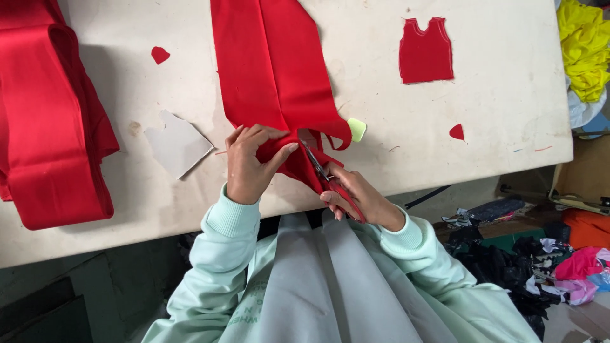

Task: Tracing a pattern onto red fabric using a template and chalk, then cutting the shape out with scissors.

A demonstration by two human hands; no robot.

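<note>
A long strip of red fabric (270, 63) runs down the cream table (495, 95) to its front edge. My left hand (249, 164) pinches the strip's near end between thumb and fingers. My right hand (357, 198) grips red-handled scissors (324, 174), whose blades point up into the fabric right beside my left thumb. A cut red piece shaped like a small vest (426, 51) lies flat at the far right of the table.
A thick fold of red fabric (47, 114) lies on the table's left. A grey paper pattern (176, 143), a pale green chalk (357, 129) and two small red scraps (159, 54) (456, 131) rest on the table. Yellow cloth (584, 44) and mixed fabric scraps (559, 260) sit at right.
</note>
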